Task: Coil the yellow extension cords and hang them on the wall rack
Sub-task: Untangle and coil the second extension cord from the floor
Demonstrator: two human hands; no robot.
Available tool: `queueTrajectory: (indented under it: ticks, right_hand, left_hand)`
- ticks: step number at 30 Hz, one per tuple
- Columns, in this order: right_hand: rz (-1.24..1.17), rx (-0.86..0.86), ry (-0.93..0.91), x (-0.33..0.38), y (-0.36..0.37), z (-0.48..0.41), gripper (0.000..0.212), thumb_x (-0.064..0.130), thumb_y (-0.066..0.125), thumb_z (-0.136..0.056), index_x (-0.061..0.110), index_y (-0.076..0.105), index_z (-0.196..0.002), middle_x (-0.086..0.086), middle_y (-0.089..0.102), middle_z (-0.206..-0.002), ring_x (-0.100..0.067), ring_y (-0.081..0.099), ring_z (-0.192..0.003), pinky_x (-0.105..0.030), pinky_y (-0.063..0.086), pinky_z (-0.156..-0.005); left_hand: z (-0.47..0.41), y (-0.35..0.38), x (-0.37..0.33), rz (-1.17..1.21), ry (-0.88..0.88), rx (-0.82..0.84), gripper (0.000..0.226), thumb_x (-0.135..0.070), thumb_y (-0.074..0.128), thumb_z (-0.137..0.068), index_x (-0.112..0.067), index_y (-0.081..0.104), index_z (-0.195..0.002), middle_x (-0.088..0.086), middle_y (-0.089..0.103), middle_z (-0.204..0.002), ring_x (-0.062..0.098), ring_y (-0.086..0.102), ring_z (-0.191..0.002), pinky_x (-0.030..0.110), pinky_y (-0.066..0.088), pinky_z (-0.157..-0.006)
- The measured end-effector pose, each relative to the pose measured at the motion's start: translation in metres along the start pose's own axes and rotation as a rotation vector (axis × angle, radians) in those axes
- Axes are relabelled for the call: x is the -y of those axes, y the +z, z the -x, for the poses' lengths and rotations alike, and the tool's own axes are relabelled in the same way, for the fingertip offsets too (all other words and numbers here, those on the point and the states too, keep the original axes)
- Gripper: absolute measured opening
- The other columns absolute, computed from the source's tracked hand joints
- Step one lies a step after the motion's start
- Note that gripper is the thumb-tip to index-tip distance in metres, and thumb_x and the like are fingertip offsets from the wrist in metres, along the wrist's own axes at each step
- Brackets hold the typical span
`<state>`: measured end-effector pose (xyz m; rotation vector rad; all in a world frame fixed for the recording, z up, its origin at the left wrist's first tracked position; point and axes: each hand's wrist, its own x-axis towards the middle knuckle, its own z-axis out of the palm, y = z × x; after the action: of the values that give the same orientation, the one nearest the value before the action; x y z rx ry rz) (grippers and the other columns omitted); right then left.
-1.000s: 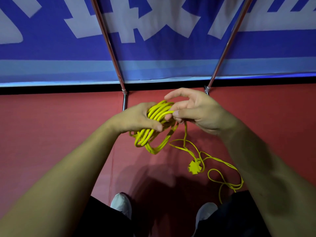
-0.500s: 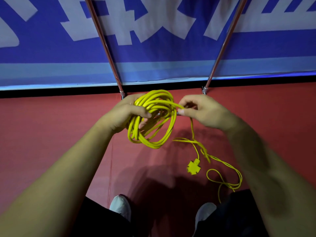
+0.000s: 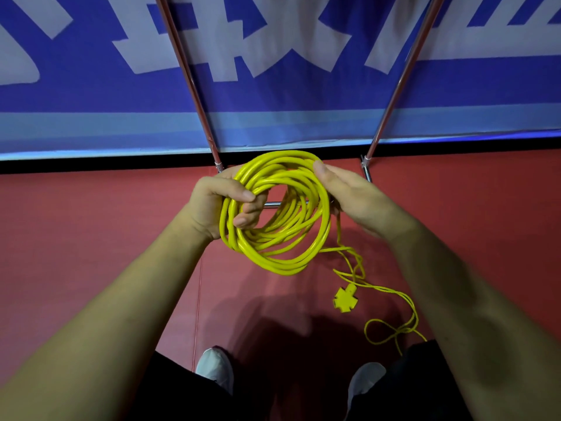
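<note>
A yellow extension cord (image 3: 282, 262) is wound into a round coil of several loops, held at chest height in front of me. My left hand (image 3: 209, 205) grips the coil's left side, fingers curled through the middle. My right hand (image 3: 355, 196) holds the right side, thumb on top and fingers hidden behind the loops. A loose tail drops from the right side to a yellow cross-shaped socket (image 3: 345, 299) and a thin looped stretch of cord (image 3: 391, 332) on the floor.
Two slanted metal rack poles (image 3: 188, 74) (image 3: 403, 71) rise against a blue and white banner (image 3: 288, 95), joined by a low crossbar (image 3: 273, 204) behind the coil. The floor (image 3: 76, 238) is red. My white shoes (image 3: 215, 369) show at the bottom.
The coil has been lifted and turned flat-on, so it now shows as a wide open ring. My right hand moved from pinching the cord to holding the ring's right side.
</note>
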<state>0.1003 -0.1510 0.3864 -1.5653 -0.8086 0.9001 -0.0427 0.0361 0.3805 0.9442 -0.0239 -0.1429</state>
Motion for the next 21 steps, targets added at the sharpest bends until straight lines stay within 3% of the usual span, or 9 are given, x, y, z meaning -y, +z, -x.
queueTrajectory:
  ticks: [2, 4, 6, 9, 13, 15, 18, 21]
  right_hand:
    - [-0.046, 0.059, -0.008, -0.001, 0.002, 0.0, 0.049, 0.049, 0.06, -0.092, 0.013, 0.06, -0.125, -0.002, 0.07, -0.109, -0.011, 0.065, -0.098, -0.025, 0.051, -0.09]
    - [-0.017, 0.092, -0.014, -0.004, 0.003, -0.001, 0.058, 0.042, 0.069, -0.081, 0.015, 0.054, -0.13, -0.005, 0.066, -0.118, -0.01, 0.061, -0.106, -0.03, 0.047, -0.098]
    - [-0.049, 0.115, -0.014, -0.007, 0.004, -0.002, 0.061, 0.026, 0.075, -0.079, 0.008, 0.051, -0.131, -0.009, 0.064, -0.114, -0.011, 0.059, -0.102, -0.03, 0.048, -0.096]
    - [-0.119, 0.093, -0.042, -0.005, 0.006, -0.001, 0.045, 0.013, 0.073, -0.077, 0.002, 0.058, -0.117, -0.007, 0.063, -0.101, -0.012, 0.06, -0.091, -0.027, 0.05, -0.085]
    - [-0.107, 0.03, -0.064, -0.004, 0.006, 0.001, 0.029, 0.012, 0.073, -0.074, 0.012, 0.063, -0.102, -0.002, 0.066, -0.092, -0.013, 0.061, -0.085, -0.028, 0.051, -0.08]
    - [-0.075, 0.03, -0.071, -0.001, 0.003, 0.003, 0.027, 0.01, 0.073, -0.074, 0.016, 0.063, -0.099, 0.004, 0.068, -0.088, -0.011, 0.062, -0.083, -0.029, 0.052, -0.079]
    - [-0.01, 0.037, -0.083, 0.004, -0.004, 0.005, 0.025, 0.011, 0.073, -0.075, 0.018, 0.064, -0.097, 0.003, 0.069, -0.087, -0.013, 0.064, -0.083, -0.036, 0.053, -0.079]
    - [0.206, -0.04, -0.061, 0.004, -0.009, 0.005, 0.033, 0.023, 0.077, -0.069, 0.012, 0.062, -0.097, -0.009, 0.067, -0.084, -0.021, 0.058, -0.072, -0.044, 0.053, -0.073]
  left_hand:
    - [0.0, 0.0, 0.001, 0.034, 0.037, 0.027, 0.019, -0.014, 0.073, -0.064, -0.01, 0.064, -0.08, 0.002, 0.052, -0.056, 0.01, 0.051, -0.036, 0.018, 0.029, -0.04]
    - [-0.001, -0.003, 0.003, 0.125, 0.064, 0.073, 0.019, -0.011, 0.07, -0.067, -0.007, 0.063, -0.085, 0.002, 0.054, -0.058, 0.011, 0.054, -0.038, 0.019, 0.034, -0.041]
    - [-0.002, -0.006, 0.003, 0.242, 0.07, 0.123, 0.021, -0.004, 0.066, -0.071, -0.001, 0.057, -0.09, 0.006, 0.056, -0.06, 0.016, 0.058, -0.041, 0.021, 0.039, -0.044]
    - [-0.002, -0.007, 0.0, 0.319, 0.053, 0.177, 0.023, 0.001, 0.061, -0.073, 0.004, 0.055, -0.096, 0.011, 0.058, -0.063, 0.021, 0.062, -0.045, 0.025, 0.044, -0.048]
    - [-0.002, 0.003, -0.004, 0.0, 0.091, 0.044, 0.032, -0.015, 0.073, -0.061, -0.005, 0.062, -0.088, 0.003, 0.052, -0.053, 0.017, 0.049, -0.043, 0.023, 0.037, -0.048]
    - [-0.001, 0.006, -0.008, -0.157, 0.119, -0.043, 0.042, -0.019, 0.075, -0.054, -0.004, 0.061, -0.09, 0.005, 0.049, -0.052, 0.021, 0.043, -0.051, 0.027, 0.042, -0.056]
    - [0.004, 0.002, -0.012, -0.459, 0.074, -0.134, 0.039, -0.016, 0.067, -0.063, -0.003, 0.057, -0.099, 0.012, 0.06, -0.072, 0.028, 0.053, -0.068, 0.033, 0.046, -0.063]
    - [0.006, -0.002, -0.01, -0.67, -0.01, -0.182, 0.052, -0.018, 0.073, -0.073, -0.001, 0.05, -0.117, 0.01, 0.063, -0.095, 0.02, 0.061, -0.085, 0.035, 0.052, -0.07]
